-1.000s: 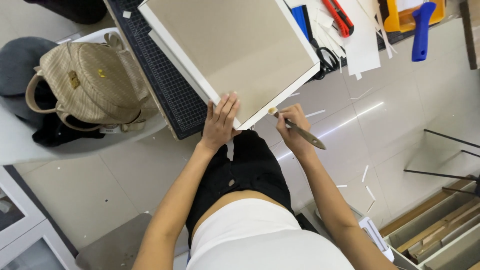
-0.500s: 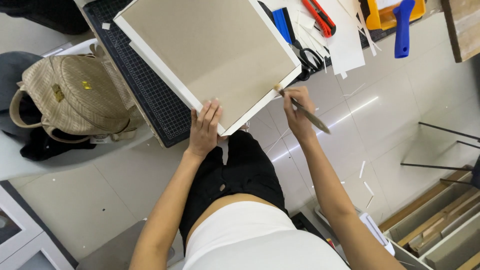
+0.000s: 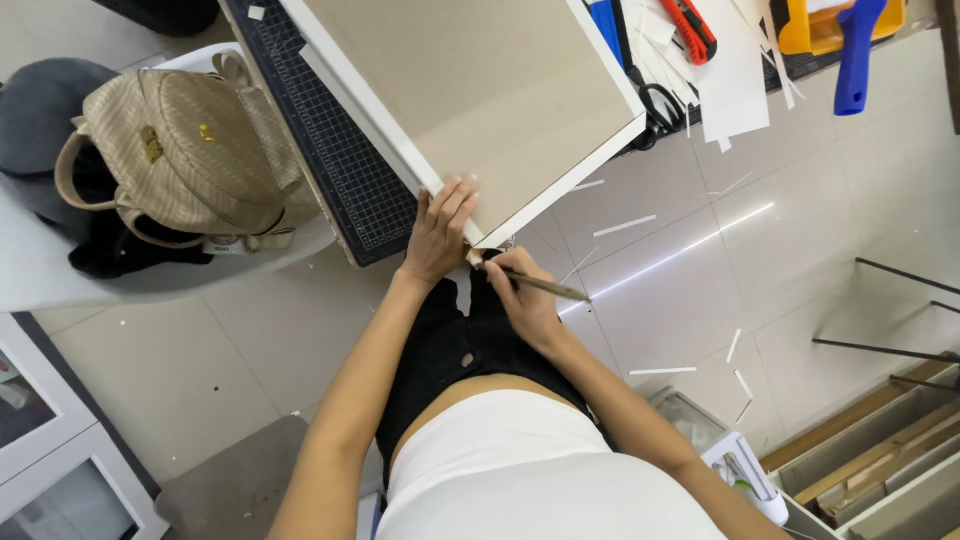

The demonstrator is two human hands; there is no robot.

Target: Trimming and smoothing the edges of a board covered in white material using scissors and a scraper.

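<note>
Right hand [image 3: 525,300] slid its thin brush [image 3: 535,284] to the flat board's [image 3: 480,90] corner — left hand [image 3: 440,230] steadying.

A craft workshop — a gridded cutting mat [image 3: 345,160] on the desk [image 3: 700,130], scissors [image 3: 655,105], a utility knife [image 3: 690,25], paper offcuts [image 3: 625,225] littering the tiled floor [image 3: 800,270].

Beige board [image 3: 480,95] w/ white edging: large, rectangular, lying flat, turned diagonally, near corner jutting past table edge at centre. Thin brush [image 3: 530,283]: slim handle, lying nearly level, tip at board's near corner, handle running right, just below the white edge.
</note>
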